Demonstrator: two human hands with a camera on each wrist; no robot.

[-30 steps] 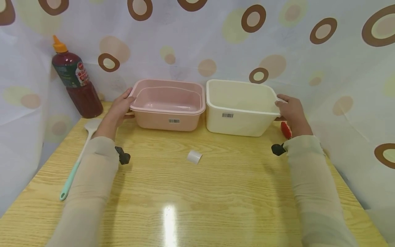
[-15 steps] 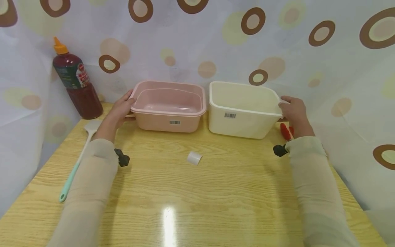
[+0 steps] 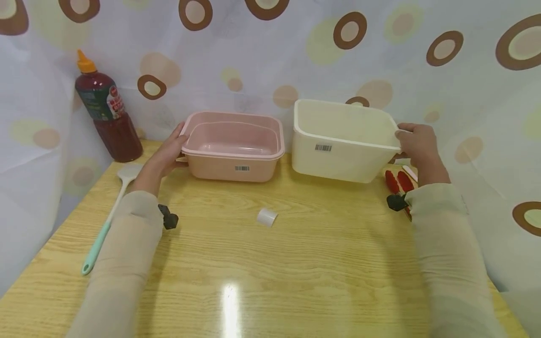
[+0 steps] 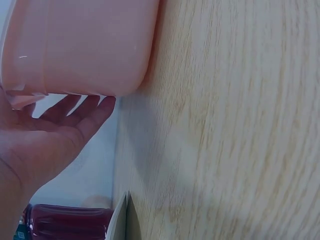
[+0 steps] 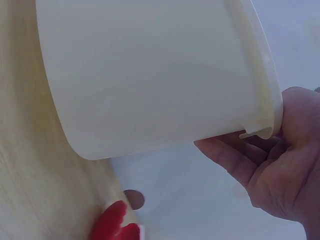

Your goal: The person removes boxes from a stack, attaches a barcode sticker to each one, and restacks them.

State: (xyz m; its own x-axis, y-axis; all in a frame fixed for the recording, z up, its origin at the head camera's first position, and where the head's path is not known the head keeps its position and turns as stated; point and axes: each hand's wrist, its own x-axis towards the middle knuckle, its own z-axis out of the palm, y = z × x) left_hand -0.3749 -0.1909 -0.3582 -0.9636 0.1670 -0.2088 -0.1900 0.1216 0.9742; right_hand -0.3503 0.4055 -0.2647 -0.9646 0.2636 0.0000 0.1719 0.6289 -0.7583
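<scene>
My left hand (image 3: pixel 168 151) grips the left rim of a pink plastic tub (image 3: pixel 215 167), thumb over the edge. The left wrist view shows its fingers (image 4: pixel 90 114) against the tub's (image 4: pixel 90 45) outer side. The tub stands on the table at the back. With my right hand (image 3: pixel 420 144) I grip the right rim of a taller cream plastic bin (image 3: pixel 346 162), which is raised at the back and tilted a little. In the right wrist view, fingers (image 5: pixel 232 157) reach under the bin's (image 5: pixel 145 80) rim. Both containers have barcode stickers and look empty inside.
Red-tipped tongs (image 3: pixel 398 182) lie by my right wrist. A small curled white piece (image 3: pixel 266 217) lies mid-table. At left are a spatula (image 3: pixel 98 244) with a mint handle and a sauce bottle (image 3: pixel 111 117). A patterned sheet (image 3: pixel 253 61) hangs behind the wooden table (image 3: pixel 274 272).
The cream bin has moved right, away from the pink tub, then up, with my right hand on it. More of the tongs shows. The left hand and pink tub have shifted hardly at all.
</scene>
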